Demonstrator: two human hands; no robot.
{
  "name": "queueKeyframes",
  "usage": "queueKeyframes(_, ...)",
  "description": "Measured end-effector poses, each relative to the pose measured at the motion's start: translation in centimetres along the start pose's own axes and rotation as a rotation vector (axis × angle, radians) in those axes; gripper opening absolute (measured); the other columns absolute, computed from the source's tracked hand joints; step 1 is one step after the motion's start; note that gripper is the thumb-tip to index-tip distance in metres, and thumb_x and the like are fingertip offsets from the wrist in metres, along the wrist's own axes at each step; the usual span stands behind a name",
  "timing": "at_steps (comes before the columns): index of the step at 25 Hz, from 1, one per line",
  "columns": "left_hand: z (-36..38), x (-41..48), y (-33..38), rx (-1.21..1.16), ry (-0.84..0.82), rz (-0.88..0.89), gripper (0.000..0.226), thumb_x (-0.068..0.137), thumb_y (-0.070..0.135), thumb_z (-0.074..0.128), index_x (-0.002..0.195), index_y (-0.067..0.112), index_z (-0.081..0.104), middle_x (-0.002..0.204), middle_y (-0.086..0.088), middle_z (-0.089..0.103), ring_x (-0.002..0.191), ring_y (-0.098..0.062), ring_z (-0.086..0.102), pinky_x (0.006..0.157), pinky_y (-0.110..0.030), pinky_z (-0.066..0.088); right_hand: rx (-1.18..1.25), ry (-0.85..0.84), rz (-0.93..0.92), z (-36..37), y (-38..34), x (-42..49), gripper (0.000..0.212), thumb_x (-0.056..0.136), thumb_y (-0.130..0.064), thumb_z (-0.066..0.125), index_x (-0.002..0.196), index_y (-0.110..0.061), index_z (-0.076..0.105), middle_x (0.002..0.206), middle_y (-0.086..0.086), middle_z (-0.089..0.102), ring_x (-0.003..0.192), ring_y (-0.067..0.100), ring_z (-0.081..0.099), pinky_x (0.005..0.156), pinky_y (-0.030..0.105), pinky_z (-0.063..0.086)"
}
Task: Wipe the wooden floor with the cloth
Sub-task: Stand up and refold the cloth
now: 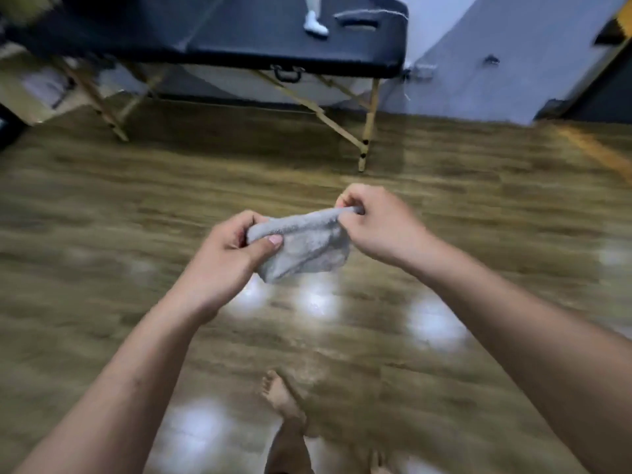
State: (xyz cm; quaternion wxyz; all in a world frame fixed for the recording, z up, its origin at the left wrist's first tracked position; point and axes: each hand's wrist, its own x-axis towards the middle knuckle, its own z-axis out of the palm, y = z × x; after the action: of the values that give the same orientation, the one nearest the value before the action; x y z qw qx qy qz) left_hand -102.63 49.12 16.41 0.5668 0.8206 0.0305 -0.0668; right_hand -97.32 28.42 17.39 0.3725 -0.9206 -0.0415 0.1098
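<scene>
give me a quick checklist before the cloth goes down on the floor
1. Left hand grips the cloth: ok.
2. Right hand pinches the other end: ok.
3. Cloth opened flat for wiping: not ok, it hangs bunched between the hands.
4. Cloth touching the wooden floor: not ok, it is held in the air.
5. Bare foot out from under the cloth: ok, it stands nearer the person.
6. Cloth damp or dry: cannot tell.
</scene>
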Motion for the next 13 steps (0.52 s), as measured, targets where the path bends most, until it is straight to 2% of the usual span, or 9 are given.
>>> queueKeyframes(1,-4.2,1.3,-0.1,-0.065,0.077,-0.01,0.009,0.095,0.007,0.062,0.086,0.006,0.06,0.071,0.005,0.058,0.064,-0.002,0.052,0.057,-0.015,0.045,0.043,-0.035,-0.023,1.3,-4.0,2.9,0.017,0.086,-0.017,0.05,0.073,-0.02,0.061,0.077,-0.006,0.063,0.08,0.019,0.059,0.071,0.03,0.046)
queueKeyframes(4,-16.6,4.3,-0.9,-0.244,0.29,-0.022,0.006,0.096,0.005,0.059,0.096,0.0,0.062,0.078,-0.007,0.062,0.066,-0.012,0.061,0.053,-0.026,0.054,0.288,-0.199,-0.081,6.1,-15.9,10.9,0.019,0.086,-0.012,0.051,0.074,-0.018,0.065,0.07,-0.005,0.061,0.064,0.012,0.053,0.055,0.024,0.041)
queueKeyframes(7,-26.0,6.1,-2.1,-0.41,0.457,-0.042,0.011,0.096,0.01,0.063,0.105,0.004,0.061,0.078,-0.005,0.065,0.062,-0.013,0.062,0.052,-0.026,0.053,0.542,-0.306,-0.113,10.6,-24.7,16.5,0.012,0.09,-0.008,0.058,0.088,-0.016,0.068,0.075,-0.002,0.064,0.054,0.005,0.057,0.046,0.017,0.043)
queueKeyframes(9,-31.4,7.2,-3.3,-0.557,0.516,-0.048,0.028,0.088,0.012,0.07,0.113,0.004,0.059,0.085,-0.005,0.067,0.066,-0.013,0.063,0.054,-0.025,0.053,0.76,-0.454,-0.05,13.7,-29.1,19.9,0.011,0.09,-0.007,0.062,0.099,-0.011,0.068,0.085,0.006,0.07,0.064,0.012,0.068,0.055,0.026,0.054)
queueKeyframes(10,-33.5,7.9,-4.0,-0.601,0.537,-0.058,0.032,0.086,0.009,0.071,0.115,0.003,0.059,0.088,-0.006,0.069,0.067,-0.013,0.065,0.054,-0.024,0.052,0.823,-0.529,-0.018,15.0,-30.8,21.4,0.017,0.089,-0.005,0.064,0.105,-0.007,0.067,0.094,0.012,0.073,0.076,0.02,0.073,0.065,0.034,0.06)
queueKeyframes(12,-36.7,9.6,-6.1,-0.597,0.605,-0.108,0.028,0.087,0.001,0.069,0.114,0.001,0.061,0.091,-0.007,0.073,0.072,-0.013,0.069,0.056,-0.022,0.053,0.832,-0.64,0.02,18.0,-33.0,24.7,0.028,0.086,0.001,0.067,0.114,0.001,0.065,0.107,0.021,0.073,0.098,0.034,0.072,0.087,0.045,0.059)
queueKeyframes(13,-37.9,10.6,-7.3,-0.587,0.639,-0.135,0.026,0.087,-0.001,0.068,0.112,0.001,0.063,0.093,-0.008,0.075,0.077,-0.015,0.071,0.059,-0.021,0.054,0.808,-0.661,0.016,19.5,-33.8,26.2,0.031,0.084,0.005,0.067,0.115,0.003,0.065,0.109,0.023,0.072,0.102,0.037,0.07,0.091,0.046,0.057)
